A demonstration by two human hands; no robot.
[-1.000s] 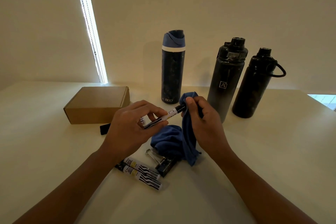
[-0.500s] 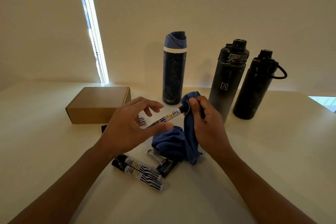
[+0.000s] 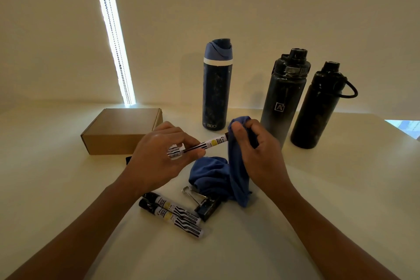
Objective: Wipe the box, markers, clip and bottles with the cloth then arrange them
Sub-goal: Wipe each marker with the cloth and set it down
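left hand (image 3: 156, 161) pinching marker (image 3: 205, 144), right hand (image 3: 256, 154) gripping cloth (image 3: 218, 173) (over its tip)

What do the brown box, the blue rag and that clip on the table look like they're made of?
The box looks like plain kraft cardboard: matt brown with folded edges. The cloth seems a soft fabric, perhaps microfibre, as it drapes and bunches in folds. The binder clip appears metal: shiny wire loops on a dark, probably painted, body.
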